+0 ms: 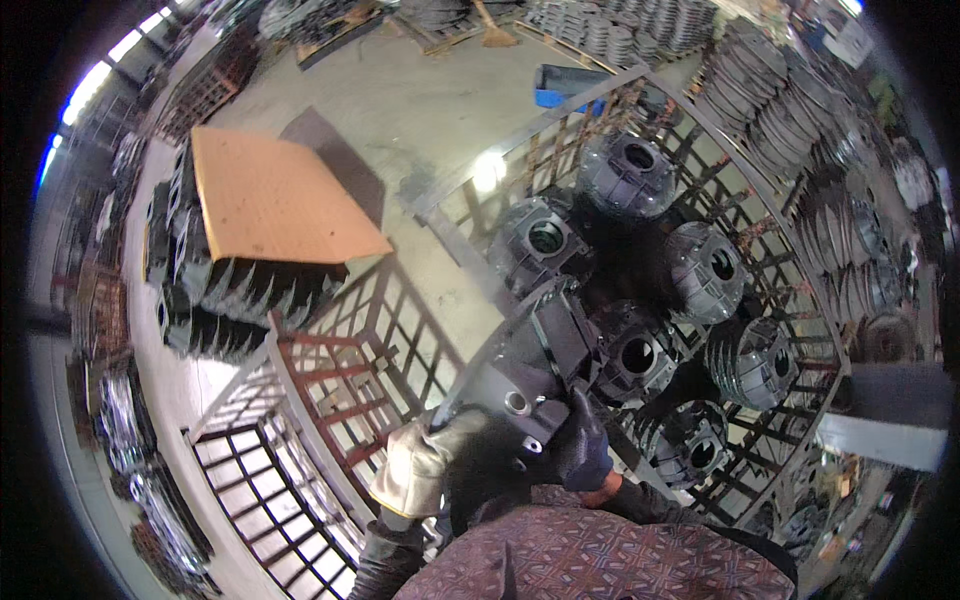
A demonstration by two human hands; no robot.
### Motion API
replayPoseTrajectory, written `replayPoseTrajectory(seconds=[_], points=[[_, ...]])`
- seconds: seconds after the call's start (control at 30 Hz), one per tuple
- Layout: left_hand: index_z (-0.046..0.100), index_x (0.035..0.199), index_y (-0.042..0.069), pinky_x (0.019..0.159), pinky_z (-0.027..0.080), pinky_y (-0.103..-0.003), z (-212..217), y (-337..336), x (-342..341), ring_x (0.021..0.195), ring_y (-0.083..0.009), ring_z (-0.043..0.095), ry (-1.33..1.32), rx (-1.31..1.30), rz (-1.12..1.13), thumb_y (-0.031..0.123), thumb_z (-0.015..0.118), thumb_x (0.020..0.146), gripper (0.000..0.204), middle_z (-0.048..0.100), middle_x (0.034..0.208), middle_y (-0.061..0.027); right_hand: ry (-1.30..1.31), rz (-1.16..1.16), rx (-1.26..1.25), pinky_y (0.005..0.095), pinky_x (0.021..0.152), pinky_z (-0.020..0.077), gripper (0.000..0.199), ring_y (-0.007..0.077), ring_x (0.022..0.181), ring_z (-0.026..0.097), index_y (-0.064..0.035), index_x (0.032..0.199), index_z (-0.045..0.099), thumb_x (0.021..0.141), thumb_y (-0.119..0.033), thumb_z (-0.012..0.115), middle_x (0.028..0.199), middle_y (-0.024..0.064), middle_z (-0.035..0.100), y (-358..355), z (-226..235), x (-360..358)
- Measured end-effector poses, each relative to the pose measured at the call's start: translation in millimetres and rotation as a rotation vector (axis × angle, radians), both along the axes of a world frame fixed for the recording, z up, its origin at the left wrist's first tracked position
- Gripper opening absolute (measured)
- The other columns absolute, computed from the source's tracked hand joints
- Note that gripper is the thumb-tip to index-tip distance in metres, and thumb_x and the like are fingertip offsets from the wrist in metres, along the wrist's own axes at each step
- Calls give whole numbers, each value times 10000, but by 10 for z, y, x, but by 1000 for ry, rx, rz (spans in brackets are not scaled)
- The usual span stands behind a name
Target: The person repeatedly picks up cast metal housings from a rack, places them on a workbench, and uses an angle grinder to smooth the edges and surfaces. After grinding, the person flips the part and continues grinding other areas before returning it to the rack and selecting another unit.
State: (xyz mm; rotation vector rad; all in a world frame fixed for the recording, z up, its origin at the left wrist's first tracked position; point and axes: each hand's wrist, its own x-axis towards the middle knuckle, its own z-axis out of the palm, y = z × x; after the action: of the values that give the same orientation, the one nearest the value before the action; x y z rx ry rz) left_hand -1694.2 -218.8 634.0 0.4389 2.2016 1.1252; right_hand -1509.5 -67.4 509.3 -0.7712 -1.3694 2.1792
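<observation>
A large dark grey metal casting (518,372), with a round hole and bolt bosses near its lower end, is held close in front of my body. My left hand (412,466), in a pale work glove, closes on its left edge. On its right side my right hand (584,446), in a dark blue glove, grips it; some of the fingers are hidden. The casting's far end overlaps the near side of a metal cage (448,232). Inside that cage sit several round ribbed housings, among them one housing (627,178) at the far side and another (690,447) near my right arm.
To the left stands an open barred crate (340,375). Beyond it, a tan board (285,205) lies on stacked dark castings (250,300). A blue bin (570,90) is behind the cage, a broom (492,28) farther off. Stacked parts (750,85) line the right.
</observation>
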Motion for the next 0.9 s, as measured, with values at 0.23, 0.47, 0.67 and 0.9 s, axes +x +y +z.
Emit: replayPoseTrajectory(seconds=[0.23, 0.47, 0.67, 0.9], points=[[563, 1469, -82, 797, 589, -321, -1069, 650, -1423, 965, -247, 743, -565, 432, 121, 150, 621, 1065, 470, 742, 1205, -220, -250, 10, 160, 528, 1167, 442, 669, 442, 1341, 598, 120, 1574, 443, 1015, -202, 620, 1458, 288, 615, 135, -576, -577], [726, 1324, 44, 906, 582, -375, -1645, 1589, -2604, 1059, -255, 738, 118, -91, -385, 185, 584, 1069, 324, 786, 1146, -121, -424, -147, 351, 497, 1252, 397, 600, 400, 1432, 554, 36, 1631, 408, 1096, -180, 573, 1525, 267, 584, 57, -642, -1673], [742, 1167, 61, 861, 588, -389, -2204, 1827, -3048, 979, -300, 732, 638, 95, -772, 197, 724, 909, 293, 755, 1037, -123, -788, -312, 338, 417, 1008, 542, 279, 287, 1188, 674, -19, 1307, 693, 1111, -189, 588, 1251, 181, 713, 381, -246, -1608], [754, 1116, 77, 826, 576, -390, -2660, 2282, -3332, 912, -288, 714, -156, 142, -359, 230, 662, 943, 248, 751, 992, -131, -837, -829, 22, 363, 1023, 566, 430, 241, 1177, 690, -9, 1463, 604, 1073, -184, 653, 1276, 71, 730, 1329, -2070, -738]])
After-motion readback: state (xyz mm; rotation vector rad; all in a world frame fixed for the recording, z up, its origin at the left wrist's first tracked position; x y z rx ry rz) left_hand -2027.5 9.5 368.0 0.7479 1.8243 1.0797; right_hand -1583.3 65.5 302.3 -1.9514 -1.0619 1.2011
